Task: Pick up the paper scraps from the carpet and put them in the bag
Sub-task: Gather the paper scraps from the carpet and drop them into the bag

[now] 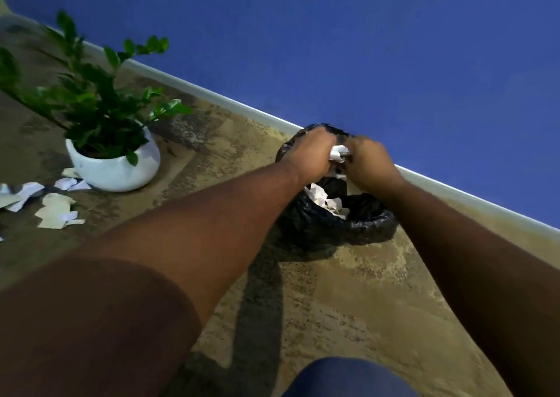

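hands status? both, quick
Left hand: closed on paper scraps, over the black bag.
Right hand: closed on the same scraps.

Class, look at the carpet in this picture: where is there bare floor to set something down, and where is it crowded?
Bare carpet lies in front of the black bag, between the two forearms, and between the white plant pot and the bag. It is crowded left of the pot, where paper scraps lie scattered, and over the bag's mouth, where the left hand and right hand meet around crumpled paper.
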`<state>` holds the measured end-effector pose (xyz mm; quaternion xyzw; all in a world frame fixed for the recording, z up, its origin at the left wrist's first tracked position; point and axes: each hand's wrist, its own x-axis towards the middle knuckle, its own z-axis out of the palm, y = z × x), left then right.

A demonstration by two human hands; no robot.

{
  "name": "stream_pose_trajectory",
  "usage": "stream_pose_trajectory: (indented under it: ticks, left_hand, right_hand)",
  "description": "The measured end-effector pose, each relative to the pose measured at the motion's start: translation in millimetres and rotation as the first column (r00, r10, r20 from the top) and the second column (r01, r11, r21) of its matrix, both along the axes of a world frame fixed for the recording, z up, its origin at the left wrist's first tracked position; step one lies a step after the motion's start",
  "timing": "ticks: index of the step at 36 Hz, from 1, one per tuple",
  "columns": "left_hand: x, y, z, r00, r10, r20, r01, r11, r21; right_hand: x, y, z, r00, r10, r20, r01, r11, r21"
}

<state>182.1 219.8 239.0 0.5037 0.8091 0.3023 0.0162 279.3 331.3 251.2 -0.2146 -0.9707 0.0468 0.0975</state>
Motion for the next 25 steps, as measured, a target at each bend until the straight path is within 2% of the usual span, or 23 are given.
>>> stream_pose_trajectory:
  ticks: [4,11,16,22,25]
  left_hand:
    - [3.5,1.9,-7.6,0.999,-0.004,0.041,0.006,0.999,-0.034]
    - [0.7,-3.5,-14.2,0.988,-0.001,0.154,0.017,0.995,-0.100]
    - [-4.6,-11.0,-13.4,0.993,0.001,0.122,0.012,0.995,-0.100]
    - [-13.4,-25.0,-21.0,0.993,0.071,0.097,-0.073,0.997,0.020]
    - [-22.6,-38.7,-26.3,0.983,0.164,0.079,-0.171,0.982,0.085]
  right_hand:
    - [5.3,5.2,-9.5,0.997,-0.069,0.033,0.069,0.998,-0.006]
    - [7.7,11.3,-18.3,0.986,-0.093,0.137,0.107,0.989,-0.098]
    - [4.9,11.5,-17.3,0.979,-0.091,0.180,0.115,0.985,-0.126]
    - [-9.3,-2.6,-13.5,0.990,-0.121,0.074,0.129,0.984,-0.123]
    - [-24.3,-16.0,-13.5,0.999,-0.014,-0.030,0.015,1.000,0.027]
